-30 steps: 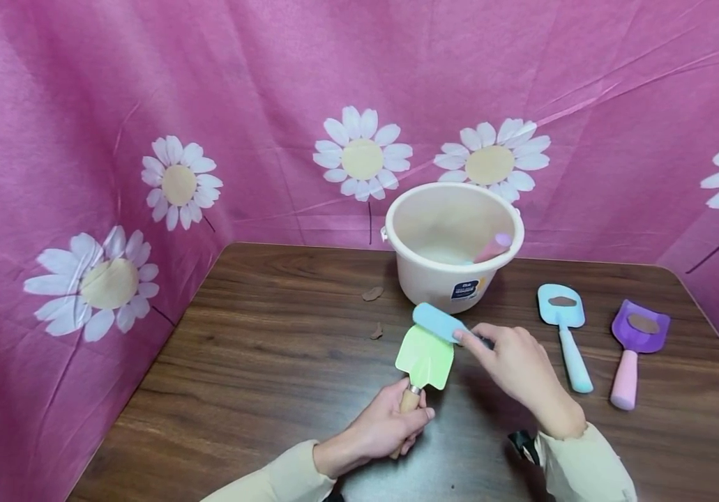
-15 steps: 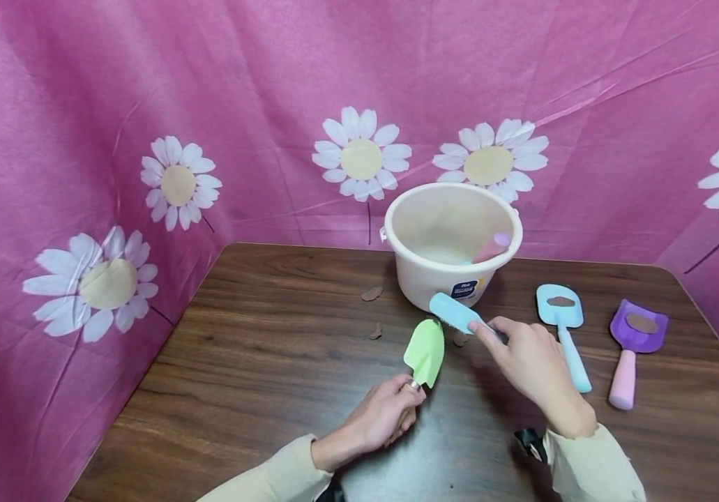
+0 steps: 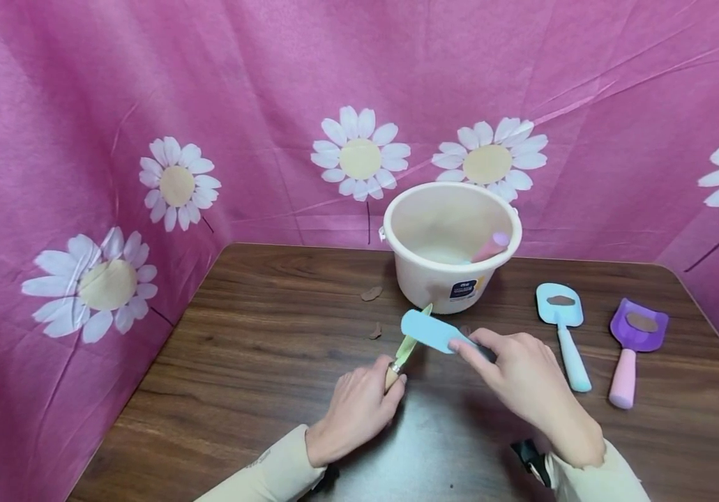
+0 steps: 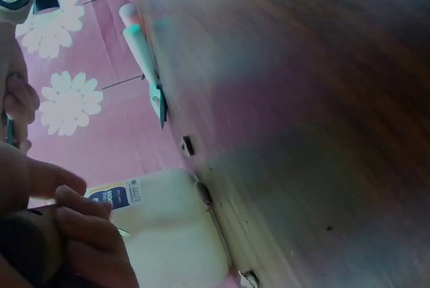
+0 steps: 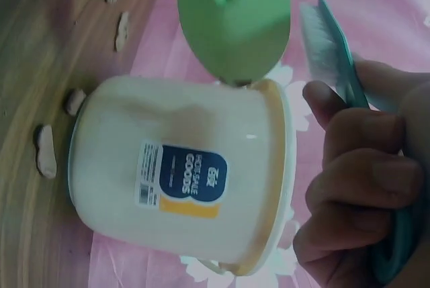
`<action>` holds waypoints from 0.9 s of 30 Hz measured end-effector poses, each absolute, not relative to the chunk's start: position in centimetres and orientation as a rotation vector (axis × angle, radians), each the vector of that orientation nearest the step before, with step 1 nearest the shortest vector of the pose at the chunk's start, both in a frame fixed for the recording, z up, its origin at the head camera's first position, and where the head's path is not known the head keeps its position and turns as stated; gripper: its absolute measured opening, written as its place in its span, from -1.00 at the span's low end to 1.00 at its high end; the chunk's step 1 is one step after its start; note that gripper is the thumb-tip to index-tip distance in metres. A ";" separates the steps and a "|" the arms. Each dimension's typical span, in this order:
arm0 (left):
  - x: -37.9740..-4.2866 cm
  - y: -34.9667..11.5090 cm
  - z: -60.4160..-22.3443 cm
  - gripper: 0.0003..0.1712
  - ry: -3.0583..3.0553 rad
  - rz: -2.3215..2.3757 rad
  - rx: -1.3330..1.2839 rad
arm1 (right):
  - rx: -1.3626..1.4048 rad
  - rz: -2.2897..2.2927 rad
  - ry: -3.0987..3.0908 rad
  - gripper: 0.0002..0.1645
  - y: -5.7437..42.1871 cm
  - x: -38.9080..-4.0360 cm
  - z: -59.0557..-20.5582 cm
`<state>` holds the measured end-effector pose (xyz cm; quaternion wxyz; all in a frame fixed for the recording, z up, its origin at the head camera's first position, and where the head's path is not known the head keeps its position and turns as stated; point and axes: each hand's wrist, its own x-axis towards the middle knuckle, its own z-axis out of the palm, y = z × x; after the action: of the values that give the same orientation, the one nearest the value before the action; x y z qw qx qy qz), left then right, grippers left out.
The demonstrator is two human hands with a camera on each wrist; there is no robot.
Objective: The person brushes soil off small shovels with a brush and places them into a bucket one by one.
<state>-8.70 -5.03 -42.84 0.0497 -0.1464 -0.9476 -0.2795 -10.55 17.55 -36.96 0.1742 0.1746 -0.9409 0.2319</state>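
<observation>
My left hand (image 3: 357,404) grips the wooden handle of a small green trowel (image 3: 404,352), whose blade stands edge-on in the head view. The right wrist view shows the broad face of that blade, with a small dark bit at its tip. My right hand (image 3: 525,380) holds a light blue brush (image 3: 428,330) by its handle; the brush overlaps the blade in the head view. White bristles (image 5: 321,43) show on the brush in the right wrist view. Just behind both tools stands a cream bucket (image 3: 425,282), with a pink-handled tool (image 3: 491,247) inside.
Several brown lumps lie on the wooden table (image 3: 259,390), among them a flat piece (image 3: 372,293) left of the bucket. At the right lie a light blue shovel (image 3: 574,362) and a purple shovel (image 3: 653,340), each with brown stuff in its blade. A pink daisy cloth hangs behind.
My left hand has turned the trowel from face-up to edge-on and shifted slightly left. The brush moved right off the blade, then back left over it.
</observation>
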 end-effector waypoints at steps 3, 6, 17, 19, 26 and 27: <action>-8.8 -5.1 -42.8 -0.82 -2.883 -0.875 -0.426 | 0.548 0.642 -2.693 -0.72 17.1 -10.3 -37.2; -8.8 -5.1 -42.8 -0.91 -2.899 -0.925 -0.414 | 0.566 0.636 -2.711 -0.64 16.8 -10.2 -37.4; -9.3 -5.3 -41.5 -0.85 -2.926 -1.343 -0.373 | 0.531 0.675 -2.658 -0.79 17.3 -10.0 -37.2; -9.7 -5.5 -40.9 -0.90 -2.907 -1.332 -0.395 | 0.519 0.694 -2.626 -0.83 17.6 -9.9 -37.1; -11.5 -6.9 -37.6 -0.89 -2.799 -1.219 -0.432 | 0.508 0.711 -2.552 -0.83 19.1 -9.9 -37.4; -11.8 -7.1 -36.9 -0.89 -2.779 -1.192 -0.443 | 0.508 0.711 -2.552 -0.82 19.4 -9.8 -37.5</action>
<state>-11.84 -7.08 -36.88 0.0428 -0.1447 -0.9085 -0.3897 -9.84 19.39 -37.54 0.2204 0.1837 -0.9228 0.2570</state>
